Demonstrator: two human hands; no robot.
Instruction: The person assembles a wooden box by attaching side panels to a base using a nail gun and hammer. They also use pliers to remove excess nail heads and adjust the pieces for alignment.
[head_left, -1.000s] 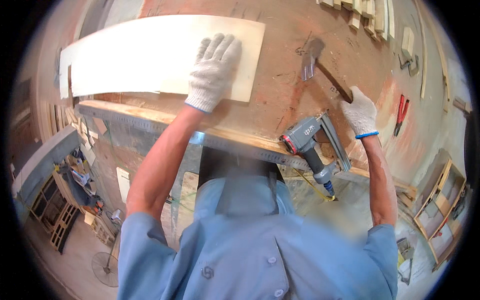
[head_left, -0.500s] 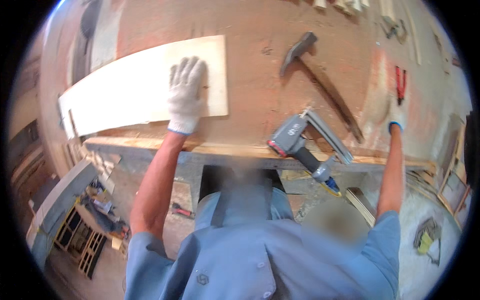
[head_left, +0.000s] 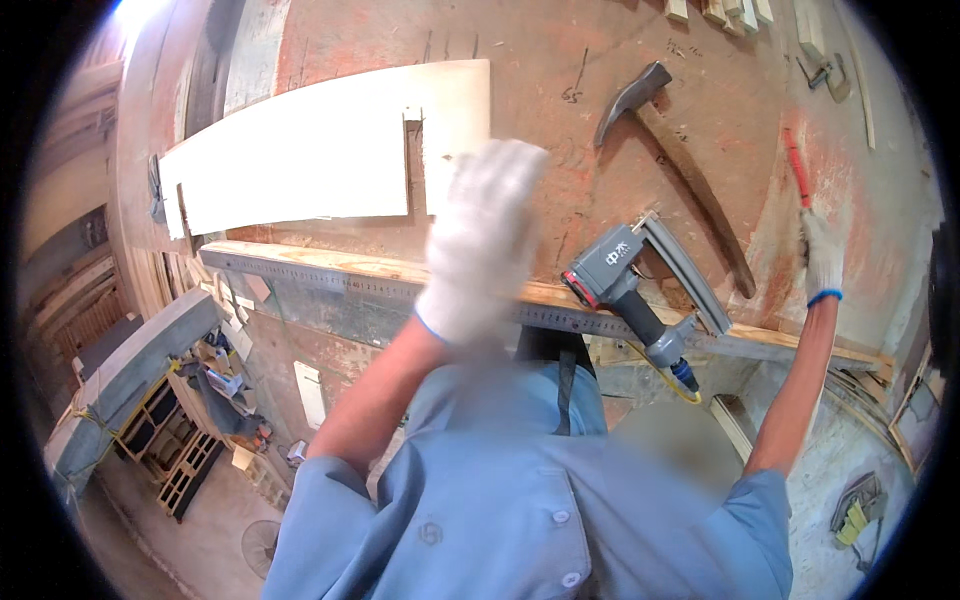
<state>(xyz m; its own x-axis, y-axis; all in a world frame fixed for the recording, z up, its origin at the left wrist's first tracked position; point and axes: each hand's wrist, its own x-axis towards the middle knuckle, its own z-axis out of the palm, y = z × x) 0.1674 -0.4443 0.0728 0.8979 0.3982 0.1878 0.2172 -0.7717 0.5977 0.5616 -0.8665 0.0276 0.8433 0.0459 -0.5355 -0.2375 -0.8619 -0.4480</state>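
My left hand [head_left: 485, 235], in a white knitted glove, is off the board and above the bench's near edge. Motion blurs it, but its fingers look stretched out and nothing shows in them. A pale, curved-edged board [head_left: 300, 150] with a narrow slot lies just left of it. At the right, my gloved right hand [head_left: 824, 255] is closed on the lower end of red-handled pliers [head_left: 796, 165], whose handles point away from me; the fingers partly hide the metal end. Between my hands lie a wooden-handled hammer [head_left: 690, 180] and a grey nail gun [head_left: 635, 280].
A long metal ruler [head_left: 360, 285] runs along the wooden near edge of the reddish-brown bench [head_left: 540, 90]. Wood offcuts [head_left: 735, 12] and a small clamp-like metal tool [head_left: 828, 75] lie at the far right. A hose hangs from the nail gun. A slatted wooden crate [head_left: 185, 465] stands lower left.
My left hand has lifted off the board and moved right toward me, uncovering the slot. My right hand has closed on the pliers, and they have turned slightly. The whole view has shifted.
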